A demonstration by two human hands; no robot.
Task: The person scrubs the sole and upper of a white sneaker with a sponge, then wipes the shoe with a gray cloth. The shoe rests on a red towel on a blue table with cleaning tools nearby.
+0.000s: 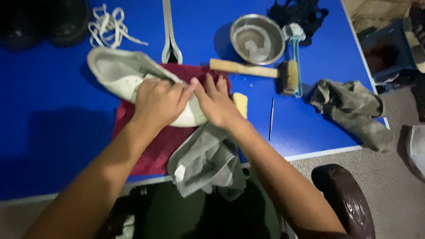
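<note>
Grey cloth hangs over table edge. Left hand clasps pale shoe lying on maroon towel; right hand presses flat, fingers spread, against shoe's toe. Wooden brush and metal bowl lie beyond.

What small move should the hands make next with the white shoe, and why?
Probably draw the grey cloth up to the white shoe. Both hands, left hand and right hand, rest on the shoe over the red towel, and the cloth lies just below them.
</note>
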